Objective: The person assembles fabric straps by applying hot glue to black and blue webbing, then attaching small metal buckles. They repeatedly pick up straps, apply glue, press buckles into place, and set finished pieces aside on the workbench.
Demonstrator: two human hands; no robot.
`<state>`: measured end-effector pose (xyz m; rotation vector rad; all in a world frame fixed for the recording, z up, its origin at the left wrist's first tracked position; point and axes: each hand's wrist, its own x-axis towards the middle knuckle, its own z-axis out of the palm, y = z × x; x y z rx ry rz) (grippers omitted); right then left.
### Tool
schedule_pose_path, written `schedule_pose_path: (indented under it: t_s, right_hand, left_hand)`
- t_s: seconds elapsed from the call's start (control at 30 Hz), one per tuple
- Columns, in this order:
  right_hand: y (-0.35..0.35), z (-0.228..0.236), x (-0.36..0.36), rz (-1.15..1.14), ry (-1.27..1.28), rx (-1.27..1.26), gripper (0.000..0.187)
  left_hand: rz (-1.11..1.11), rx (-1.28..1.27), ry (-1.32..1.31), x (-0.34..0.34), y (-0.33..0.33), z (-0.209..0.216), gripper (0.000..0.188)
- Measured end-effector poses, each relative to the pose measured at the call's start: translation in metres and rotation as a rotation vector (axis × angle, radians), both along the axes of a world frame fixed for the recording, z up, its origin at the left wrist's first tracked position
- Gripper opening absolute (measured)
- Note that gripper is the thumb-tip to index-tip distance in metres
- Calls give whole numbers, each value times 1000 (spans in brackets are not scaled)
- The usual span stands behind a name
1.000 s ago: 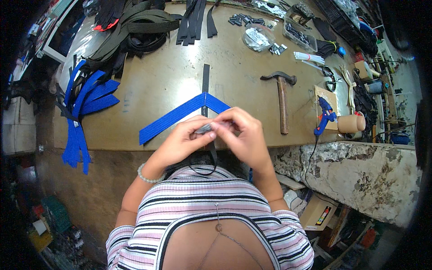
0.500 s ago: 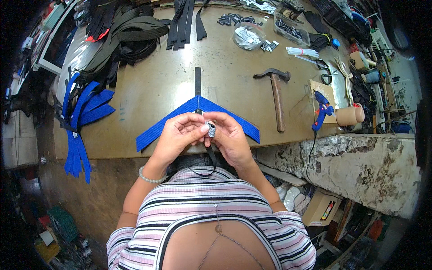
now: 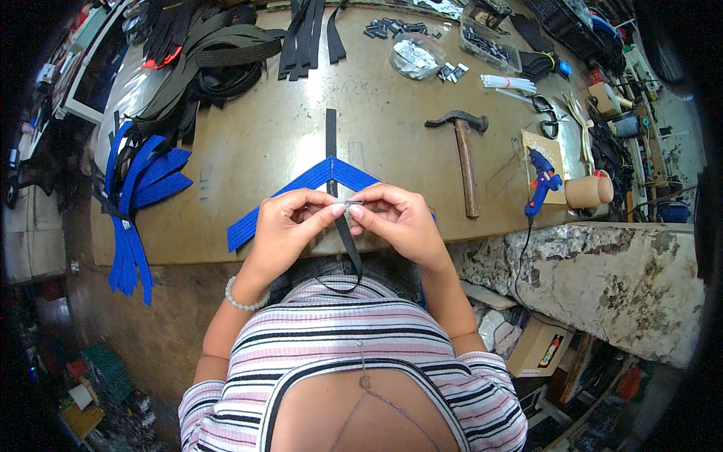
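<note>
My left hand and my right hand meet at the table's near edge, fingertips pinching a small grey-and-white piece between them. Fingers cover most of it, so its exact kind is hard to make out. From just below the fingers, a narrow black strap hangs in a curve towards my lap. Behind my hands lies a V of blue webbing, its point facing away from me. A black webbing strip runs straight out from that point, and my hands partly hide the V's right arm.
A hammer lies to the right, with a blue glue gun and a tape roll farther over. Blue straps hang off the left edge. Beyond are dark webbing coils and a bag of small pieces.
The small piece has turned from upright, its open loop end showing, to lying flatter between my fingertips. My right hand has shifted right and both hands now pinch it from opposite sides.
</note>
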<state>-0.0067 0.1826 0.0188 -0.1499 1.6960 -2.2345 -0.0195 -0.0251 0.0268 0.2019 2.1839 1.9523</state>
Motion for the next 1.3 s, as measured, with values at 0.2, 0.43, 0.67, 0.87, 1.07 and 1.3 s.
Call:
schedule_pose_path:
  t_s: [0.2, 0.43, 0.67, 0.87, 1.07, 1.3]
  right_hand:
    - [-3, -4, 0, -32, -47, -67, 23]
    - [-7, -7, 1, -66, -41, 112, 21]
    - [-10, -12, -55, -41, 41, 652, 25]
    - [-13, -27, -74, -46, 62, 827, 31]
    - [-12, -30, -74, -51, 71, 858, 31]
    - [-11, -32, -75, -24, 68, 866, 29]
  left_hand:
    - [15, 18, -100, 4, -1, 2, 17]
    - [-14, -214, 32, 2, 0, -1, 22]
    - [-39, -485, 135, -50, 2, -16, 27]
    - [-28, -490, 109, -63, 4, -29, 27]
    - [55, -466, 157, -62, 6, -36, 23]
    - [-143, -332, 178, -46, -12, -25, 25]
